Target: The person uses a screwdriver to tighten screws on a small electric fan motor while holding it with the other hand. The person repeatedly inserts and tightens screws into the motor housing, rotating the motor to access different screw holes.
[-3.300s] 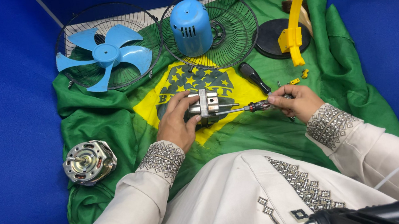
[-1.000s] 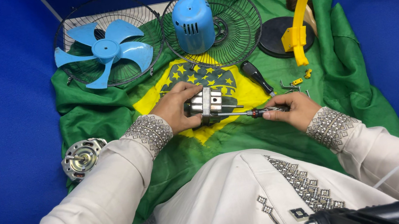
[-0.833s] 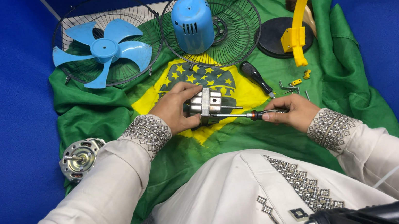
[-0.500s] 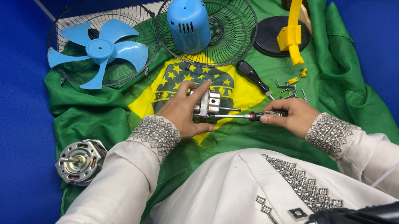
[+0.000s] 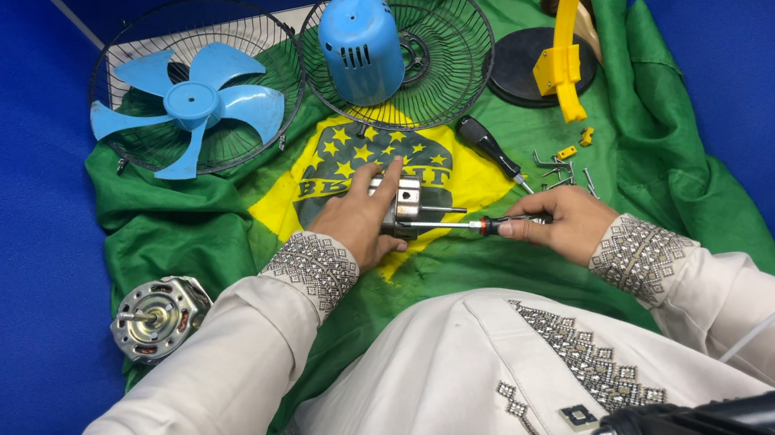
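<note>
Screwdriver (image 5: 469,225) lying nearly level, long axis left-right, tip pointing left into metal motor part (image 5: 409,206) on green cloth (image 5: 208,233). Right hand (image 5: 560,221) clamped on handle; left hand (image 5: 362,216) clasping the part.

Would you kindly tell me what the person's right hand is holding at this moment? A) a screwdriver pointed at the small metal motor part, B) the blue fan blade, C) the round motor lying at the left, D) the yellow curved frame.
A: the right hand grips a screwdriver whose shaft runs to the small metal motor part steadied by the left hand.
</note>
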